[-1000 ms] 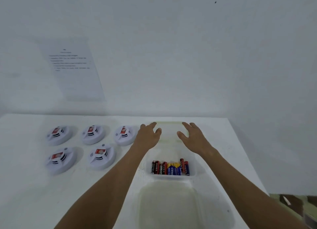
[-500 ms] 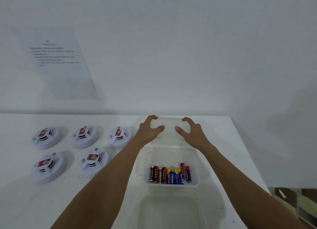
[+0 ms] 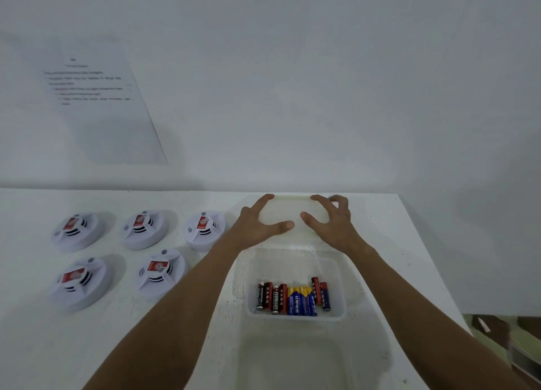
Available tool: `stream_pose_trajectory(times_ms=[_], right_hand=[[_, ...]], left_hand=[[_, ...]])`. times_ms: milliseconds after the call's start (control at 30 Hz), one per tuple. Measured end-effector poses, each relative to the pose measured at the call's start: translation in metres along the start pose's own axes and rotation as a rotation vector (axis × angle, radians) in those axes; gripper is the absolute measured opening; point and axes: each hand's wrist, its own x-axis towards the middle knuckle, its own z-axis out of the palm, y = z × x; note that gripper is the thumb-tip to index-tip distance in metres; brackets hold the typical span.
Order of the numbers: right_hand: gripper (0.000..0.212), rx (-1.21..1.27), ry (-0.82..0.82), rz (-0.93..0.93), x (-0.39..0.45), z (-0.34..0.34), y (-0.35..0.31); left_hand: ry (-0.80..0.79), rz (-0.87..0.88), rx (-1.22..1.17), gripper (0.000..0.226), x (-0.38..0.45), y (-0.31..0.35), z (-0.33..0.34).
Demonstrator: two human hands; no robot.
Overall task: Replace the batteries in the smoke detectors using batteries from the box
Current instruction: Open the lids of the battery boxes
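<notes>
Several white smoke detectors with red labels lie in two rows at the left of the table; the nearest to my arm is one [image 3: 159,272] in the front row, and another [image 3: 205,230] sits behind it. A clear plastic box [image 3: 338,275] holds several red and blue batteries [image 3: 292,299] along its near wall. Just behind the box a translucent lid [image 3: 288,209] lies flat on the table. My left hand [image 3: 257,225] and my right hand [image 3: 333,225] hold the lid at its two sides, with arched fingers on the far edge and thumbs on the near part.
A second translucent tub [image 3: 310,360] stands in front of the battery box, between my forearms. A printed sheet [image 3: 96,97] hangs on the white wall at the left. The white table [image 3: 175,345] ends at its right edge [image 3: 424,243], with floor beyond.
Both hands went from flat and spread over the lid to arched, with fingertips and thumbs closed onto its edges. The view shifted slightly to the right.
</notes>
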Motion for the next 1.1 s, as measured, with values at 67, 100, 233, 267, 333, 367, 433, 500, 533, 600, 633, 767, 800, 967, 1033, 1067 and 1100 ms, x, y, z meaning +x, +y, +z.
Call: stream_pose_trajectory(times_ms=[67,100,233,267,333,367,433,500,533,600,633,767,800,967,1033,1067,1100], right_hand=[[0.055,-0.064,-0.019,-0.096,0.003,-0.003,-0.001],[0.055,-0.075,-0.041,-0.135,0.004,-0.005,-0.001],[0.057,-0.119,-0.085,-0.128,0.01,-0.016,-0.006],[0.06,-0.142,-0.102,-0.087,0.011,-0.018,-0.007],[0.067,-0.17,-0.157,-0.012,0.009,-0.022,-0.01],[0.069,-0.172,-0.184,0.007,0.007,-0.023,-0.011],[0.071,-0.15,-0.222,0.006,0.001,-0.018,-0.012],[0.07,-0.092,-0.242,-0.007,-0.005,-0.01,-0.015],[0.067,-0.061,-0.235,-0.003,-0.007,-0.006,-0.018],[0.058,0.003,-0.177,0.002,-0.008,0.001,-0.02],[0.054,0.028,-0.143,0.001,-0.007,0.004,-0.02],[0.047,0.139,-0.094,0.014,-0.001,0.01,-0.021],[0.046,0.186,-0.087,0.021,0.0,0.012,-0.021],[0.04,0.334,-0.093,0.06,0.004,0.015,-0.016],[0.04,0.33,-0.098,0.054,0.005,0.016,-0.015],[0.04,0.328,-0.098,0.051,0.005,0.016,-0.015],[0.041,0.325,-0.096,0.05,0.005,0.016,-0.014]], left_hand=[[-0.023,0.001,0.052,0.106,0.002,-0.002,0.0],[-0.034,0.008,0.078,0.105,0.004,-0.001,-0.002],[-0.084,0.068,0.311,0.097,0.01,0.014,-0.015],[-0.055,0.078,0.359,0.093,0.014,0.016,-0.019],[0.031,0.104,0.411,0.083,0.018,0.021,-0.023],[0.068,0.109,0.417,0.078,0.018,0.022,-0.023],[0.139,0.118,0.424,0.069,0.019,0.023,-0.016],[0.229,0.093,0.409,0.055,0.015,0.025,-0.005],[0.245,0.062,0.386,0.049,0.014,0.025,0.0],[0.213,0.005,0.279,0.048,0.01,0.026,0.007],[0.184,-0.011,0.213,0.051,0.007,0.027,0.009],[0.123,-0.021,-0.01,0.059,0.002,0.02,0.01],[0.123,-0.023,-0.057,0.059,0.002,0.019,0.011],[0.145,-0.022,-0.218,0.05,0.0,0.019,0.016],[0.149,-0.018,-0.257,0.048,0.002,0.017,0.017],[0.153,-0.017,-0.271,0.048,0.004,0.016,0.017],[0.156,-0.017,-0.285,0.047,0.004,0.016,0.017]])
